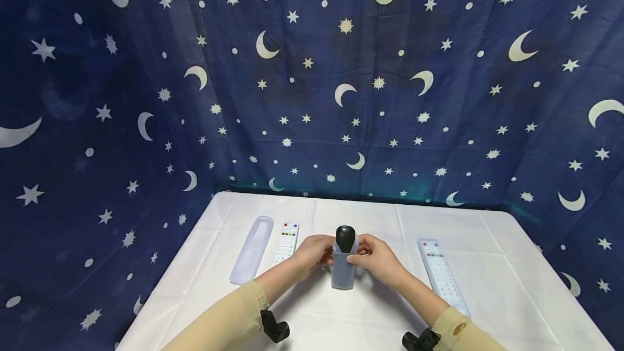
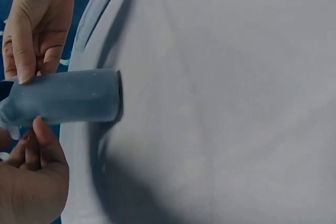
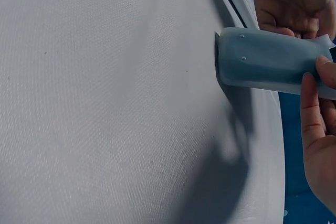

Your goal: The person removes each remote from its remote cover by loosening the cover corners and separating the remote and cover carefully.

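Note:
A black remote control (image 1: 345, 238) is partly inside a translucent silicone remote cover (image 1: 343, 275); its glossy dark end sticks out of the top. My left hand (image 1: 314, 251) pinches the cover's left edge near the opening. On the opposite edge, my right hand (image 1: 379, 260) grips the cover, with its thumb across the front. The left wrist view shows the cover (image 2: 73, 97) between both hands, its closed end close to the tabletop. Fingers of the right hand (image 3: 321, 150) hold the cover's side in the right wrist view. The sleeve hides most of the remote's body.
On the left of the white-clothed table (image 1: 312, 324) lie a translucent cover (image 1: 252, 251) and a white remote control (image 1: 286, 242) with coloured buttons. Another white remote (image 1: 442, 275) in a clear cover lies to the right. A starry blue curtain (image 1: 312, 96) hangs behind.

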`<action>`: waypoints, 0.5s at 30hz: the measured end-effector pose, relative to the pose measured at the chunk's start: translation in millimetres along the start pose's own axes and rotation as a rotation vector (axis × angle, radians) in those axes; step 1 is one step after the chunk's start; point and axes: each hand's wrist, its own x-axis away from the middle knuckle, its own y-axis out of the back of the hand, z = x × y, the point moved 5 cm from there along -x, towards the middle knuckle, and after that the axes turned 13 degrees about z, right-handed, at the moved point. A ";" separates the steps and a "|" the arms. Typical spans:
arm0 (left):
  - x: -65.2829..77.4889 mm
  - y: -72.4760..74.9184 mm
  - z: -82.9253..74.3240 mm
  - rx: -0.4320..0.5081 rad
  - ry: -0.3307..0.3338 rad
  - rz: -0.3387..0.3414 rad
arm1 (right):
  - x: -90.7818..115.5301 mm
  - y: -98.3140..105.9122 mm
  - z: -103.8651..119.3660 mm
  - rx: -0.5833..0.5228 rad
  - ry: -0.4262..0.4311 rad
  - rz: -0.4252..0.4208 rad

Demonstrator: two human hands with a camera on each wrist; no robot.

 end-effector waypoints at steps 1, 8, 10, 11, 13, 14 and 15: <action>1.0 0.4 -0.3 0.013 -0.008 0.016 | 0.0 0.7 -0.9 -0.003 -0.001 -0.001; 14.2 3.2 -5.1 -0.179 -0.070 0.069 | 1.0 2.3 -2.8 -0.171 0.028 0.069; 17.3 2.4 -4.2 -0.223 -0.082 0.070 | 1.2 2.3 -2.8 -0.211 0.019 0.065; 18.8 1.6 -3.7 -0.235 -0.086 0.069 | 1.2 2.2 -3.1 -0.226 0.011 0.058; 20.9 -0.3 -2.6 -0.259 -0.098 0.061 | 1.0 1.7 -3.8 -0.247 -0.005 0.043; 21.8 -1.4 -2.4 -0.269 -0.102 0.056 | 0.9 1.4 -4.3 -0.255 -0.013 0.030; 21.9 -2.4 -1.9 -0.274 -0.108 0.051 | 1.0 1.5 -4.9 -0.260 -0.021 0.015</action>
